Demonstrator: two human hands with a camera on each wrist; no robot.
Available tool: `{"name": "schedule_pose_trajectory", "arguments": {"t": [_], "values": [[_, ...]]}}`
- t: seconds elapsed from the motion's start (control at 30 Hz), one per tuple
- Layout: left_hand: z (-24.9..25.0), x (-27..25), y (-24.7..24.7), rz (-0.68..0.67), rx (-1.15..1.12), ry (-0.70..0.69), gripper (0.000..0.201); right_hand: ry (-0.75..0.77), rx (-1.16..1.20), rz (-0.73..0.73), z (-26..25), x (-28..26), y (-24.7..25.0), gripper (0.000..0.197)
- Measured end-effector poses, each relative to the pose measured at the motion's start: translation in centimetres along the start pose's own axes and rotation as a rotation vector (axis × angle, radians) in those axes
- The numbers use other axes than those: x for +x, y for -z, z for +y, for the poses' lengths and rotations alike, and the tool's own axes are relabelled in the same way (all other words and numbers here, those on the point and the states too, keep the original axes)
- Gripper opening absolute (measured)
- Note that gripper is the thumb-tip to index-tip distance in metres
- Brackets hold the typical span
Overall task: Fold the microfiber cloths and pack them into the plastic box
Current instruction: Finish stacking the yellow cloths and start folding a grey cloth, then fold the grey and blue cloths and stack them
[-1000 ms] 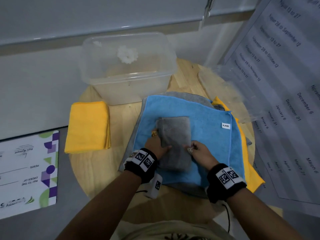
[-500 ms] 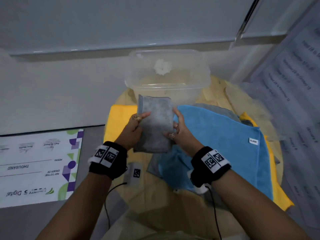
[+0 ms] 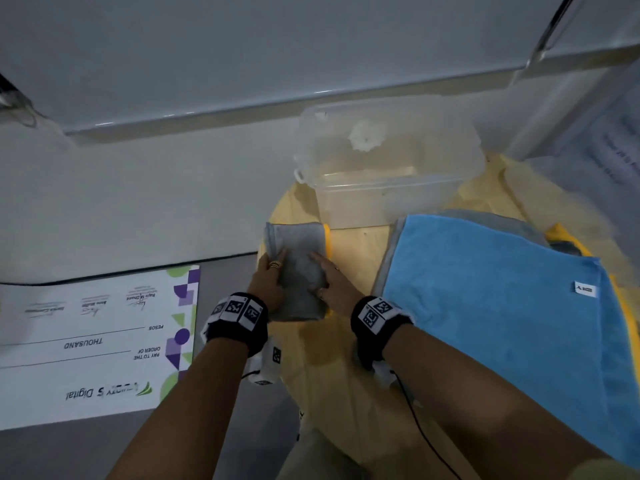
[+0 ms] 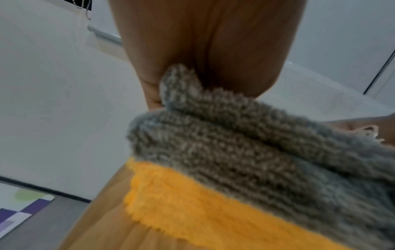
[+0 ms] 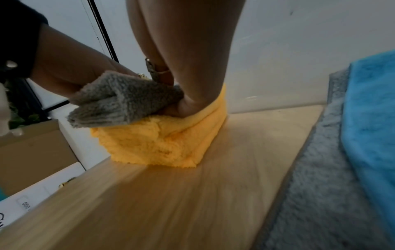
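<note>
A folded grey cloth lies on a folded yellow cloth at the left edge of the round wooden table. My left hand holds the grey cloth's left side and my right hand its right side, fingers laid on top. In the right wrist view my right thumb is tucked under the grey cloth, above the yellow cloth. The left wrist view shows the grey cloth pinched in my left hand. The clear plastic box stands just behind, open.
A spread blue cloth lies on more grey and yellow cloths at the table's right. A small white object sits in the box. A printed board lies left of the table, a calendar sheet at far right.
Both hands lifted the folded grey cloth off the blue cloth, carried it left and set it down on the folded yellow cloth. The camera swung left.
</note>
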State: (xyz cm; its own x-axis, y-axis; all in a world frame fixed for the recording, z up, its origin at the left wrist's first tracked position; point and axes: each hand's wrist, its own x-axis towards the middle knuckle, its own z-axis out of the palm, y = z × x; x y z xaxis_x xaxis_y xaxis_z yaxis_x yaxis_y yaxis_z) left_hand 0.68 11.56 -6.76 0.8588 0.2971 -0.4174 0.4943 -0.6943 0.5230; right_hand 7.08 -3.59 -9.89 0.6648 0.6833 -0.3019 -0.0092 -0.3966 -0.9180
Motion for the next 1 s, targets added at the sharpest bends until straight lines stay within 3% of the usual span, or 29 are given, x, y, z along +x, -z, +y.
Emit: {"name": "schedule_pose_trajectory", "arguments": {"t": [0.17, 0.3, 0.37, 0.43, 0.5, 0.63, 0.73, 0.8, 0.87, 0.93, 1.0], "values": [[0.1, 0.9, 0.3, 0.063, -0.035, -0.101, 0.066, 0.028, 0.035, 0.091, -0.2, -0.1, 0.6, 0.066], [1.3, 0.2, 0.3, -0.005, 0.150, 0.158, 0.069, -0.055, -0.051, 0.029, -0.1, 0.1, 0.9, 0.064], [3.3, -0.7, 0.3, 0.112, 0.231, 0.220, 0.064, -0.059, -0.074, 0.074, -0.3, -0.2, 1.4, 0.053], [5.6, -1.4, 0.2, 0.359, 0.290, 0.083, 0.058, -0.057, -0.068, 0.152, -0.2, -1.2, 2.9, 0.041], [8.2, -1.9, -0.4, 0.423, 0.383, -0.178, 0.059, -0.081, 0.008, 0.308, 0.5, -3.5, 5.6, 0.031], [14.1, -2.7, -5.0, 0.249, 0.216, -0.464, 0.058, -0.151, -0.021, 0.777, 4.7, -11.2, 13.4, 0.012], [16.3, -2.1, -10.1, -0.066, 0.249, -0.393, 0.049, -0.331, -0.161, 0.970, 8.0, -17.9, 18.7, 0.007], [16.7, -1.8, -12.8, -0.209, 0.282, -0.266, 0.054, -0.573, -0.278, 0.980, 10.7, -21.9, 21.1, 0.025], [16.7, -1.8, -14.6, -0.278, 0.370, -0.200, 0.071, -0.835, -0.369, 0.840, 12.7, -25.1, 21.7, 0.055], [16.1, -1.8, -15.7, -0.300, 0.418, -0.162, 0.083, -0.921, -0.416, 0.754, 14.0, -26.7, 21.3, 0.075], [15.1, -1.5, -16.5, -0.279, 0.474, -0.176, 0.076, -0.918, -0.483, 0.736, 14.1, -26.9, 21.3, 0.081]]}}
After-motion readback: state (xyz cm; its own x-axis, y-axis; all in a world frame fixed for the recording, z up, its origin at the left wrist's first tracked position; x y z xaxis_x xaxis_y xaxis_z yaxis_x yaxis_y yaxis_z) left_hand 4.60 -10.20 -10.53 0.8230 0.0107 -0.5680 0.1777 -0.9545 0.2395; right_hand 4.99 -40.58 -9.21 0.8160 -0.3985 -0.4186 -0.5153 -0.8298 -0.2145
